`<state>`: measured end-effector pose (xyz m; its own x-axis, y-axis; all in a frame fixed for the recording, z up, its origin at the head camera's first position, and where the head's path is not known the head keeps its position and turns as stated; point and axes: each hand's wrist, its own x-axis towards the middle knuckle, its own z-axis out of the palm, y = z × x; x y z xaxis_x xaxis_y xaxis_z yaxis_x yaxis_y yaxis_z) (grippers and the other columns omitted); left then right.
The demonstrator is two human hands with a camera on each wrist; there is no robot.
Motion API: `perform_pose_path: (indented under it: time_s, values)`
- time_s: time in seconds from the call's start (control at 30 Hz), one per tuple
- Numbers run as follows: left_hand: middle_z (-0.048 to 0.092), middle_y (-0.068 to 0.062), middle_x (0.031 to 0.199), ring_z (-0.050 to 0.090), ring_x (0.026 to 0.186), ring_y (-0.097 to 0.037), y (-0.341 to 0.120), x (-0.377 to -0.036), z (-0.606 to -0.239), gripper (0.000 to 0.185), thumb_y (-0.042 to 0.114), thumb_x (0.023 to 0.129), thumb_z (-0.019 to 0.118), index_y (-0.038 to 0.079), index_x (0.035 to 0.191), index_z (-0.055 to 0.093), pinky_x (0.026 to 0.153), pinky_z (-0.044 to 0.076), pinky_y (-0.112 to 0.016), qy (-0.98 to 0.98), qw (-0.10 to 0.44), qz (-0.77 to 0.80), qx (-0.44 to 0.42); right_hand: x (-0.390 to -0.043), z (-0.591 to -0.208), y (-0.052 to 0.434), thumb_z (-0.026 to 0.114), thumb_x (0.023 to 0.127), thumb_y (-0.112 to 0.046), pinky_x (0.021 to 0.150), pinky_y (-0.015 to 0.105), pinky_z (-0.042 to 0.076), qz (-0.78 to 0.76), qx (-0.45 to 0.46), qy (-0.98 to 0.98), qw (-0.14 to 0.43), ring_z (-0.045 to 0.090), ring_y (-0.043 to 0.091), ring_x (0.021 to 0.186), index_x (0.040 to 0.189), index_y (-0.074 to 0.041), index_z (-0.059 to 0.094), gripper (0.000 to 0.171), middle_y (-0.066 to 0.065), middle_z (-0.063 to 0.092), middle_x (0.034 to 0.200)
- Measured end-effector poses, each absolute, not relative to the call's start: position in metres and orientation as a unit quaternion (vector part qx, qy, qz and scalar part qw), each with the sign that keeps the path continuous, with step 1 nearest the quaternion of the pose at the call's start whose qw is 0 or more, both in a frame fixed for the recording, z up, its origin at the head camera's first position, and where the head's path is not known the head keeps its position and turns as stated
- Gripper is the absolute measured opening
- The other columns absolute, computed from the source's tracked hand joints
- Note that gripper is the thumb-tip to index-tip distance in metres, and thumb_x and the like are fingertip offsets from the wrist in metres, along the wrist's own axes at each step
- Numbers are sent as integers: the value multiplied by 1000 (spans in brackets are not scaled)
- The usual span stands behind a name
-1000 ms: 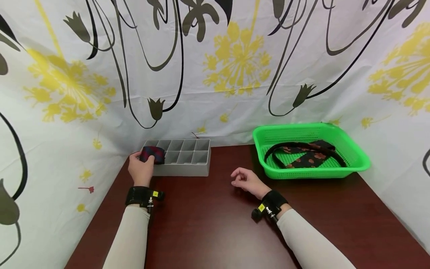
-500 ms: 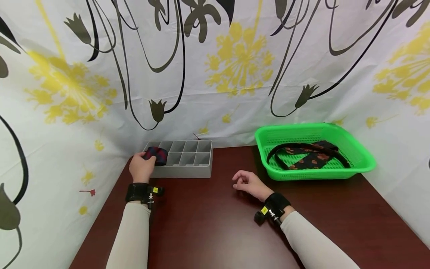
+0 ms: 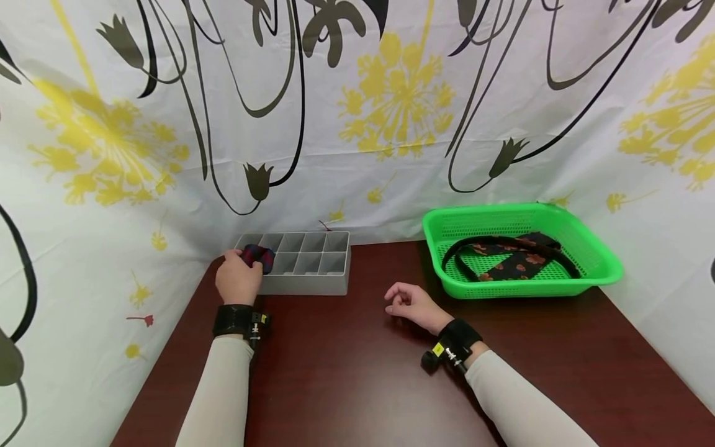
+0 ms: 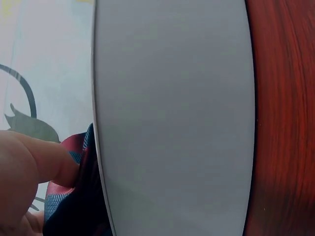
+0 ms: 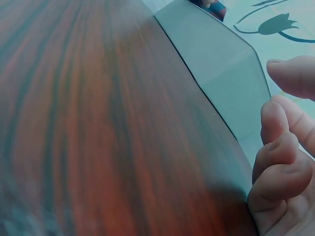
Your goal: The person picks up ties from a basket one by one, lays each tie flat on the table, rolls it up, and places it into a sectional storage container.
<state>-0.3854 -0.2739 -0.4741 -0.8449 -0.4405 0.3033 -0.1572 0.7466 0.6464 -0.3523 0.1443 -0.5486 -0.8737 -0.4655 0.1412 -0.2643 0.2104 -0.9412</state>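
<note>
- Head view shows the brown table (image 3: 346, 372) with a grey divided organizer (image 3: 313, 282) at about 11 o'clock and a green basket (image 3: 558, 282) at about 1 o'clock.
- Inside the basket lies a dark floral tie (image 3: 511, 264), loosely spread.
- At the organizer's near-left compartment, the left hand (image 3: 237, 280) has its fingers curled round a rolled red-and-navy tie (image 3: 259, 256), which sits partly in that cell.
- The right hand (image 3: 410, 304) rests near the table's middle, fingers loosely bent and holding nothing.
- Judging by its look, the roll is light, soft cloth, not fragile, and likely to spring loose. It seems best gripped around its whole girth, with a thumb (image 4: 47, 160) on the outer wrap, as the left wrist view shows.
</note>
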Motion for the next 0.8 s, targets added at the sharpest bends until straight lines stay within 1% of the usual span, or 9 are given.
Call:
perform_pose_path:
  time_s: [0.17, 0.33, 0.43, 0.6, 0.7, 0.8]
  values:
    - [69, -35, 117, 66, 104, -53, -271, -385, -475, 50, 26, 98, 64, -4, 136, 52, 93, 52, -66, -914, 233, -291, 157, -351, -547, 144, 76, 95, -5, 67, 22, 47, -576, -234, 779, 80, 53, 9, 66, 116, 4, 64, 26, 1, 57, 78]
    - [70, -36, 119, 64, 110, -54, -268, -384, -479, 49, 23, 93, 71, -2, 133, 57, 96, 48, -71, -921, 235, -276, 144, -351, -548, 143, 77, 94, -5, 65, 22, 47, -575, -227, 782, 84, 54, 10, 65, 115, 3, 64, 25, 1, 57, 77]
    - [71, -35, 117, 63, 110, -52, -266, -384, -482, 49, 25, 91, 75, 0, 130, 60, 97, 46, -71, -922, 238, -268, 144, -351, -550, 143, 77, 94, -5, 64, 22, 47, -573, -227, 783, 86, 55, 11, 65, 115, 2, 65, 25, 0, 58, 76]
    - [73, -34, 110, 64, 103, -52, -258, -385, -485, 48, 27, 91, 76, 2, 129, 60, 96, 44, -71, -921, 256, -263, 128, -353, -551, 144, 77, 93, -5, 64, 23, 47, -568, -230, 786, 80, 54, 11, 65, 115, 2, 65, 26, -1, 58, 76]
    - [74, -32, 104, 67, 98, -50, -253, -386, -485, 46, 29, 93, 74, 2, 127, 62, 95, 45, -69, -929, 252, -245, 112, -353, -550, 143, 77, 94, -5, 64, 23, 47, -565, -226, 789, 80, 53, 10, 64, 114, 2, 65, 25, 0, 57, 76]
    - [76, -30, 100, 70, 93, -48, -250, -387, -486, 42, 30, 95, 71, 0, 124, 67, 92, 48, -69, -943, 245, -204, 96, -353, -548, 142, 77, 94, -5, 64, 23, 47, -565, -223, 790, 84, 53, 11, 64, 114, 2, 65, 25, 2, 57, 76]
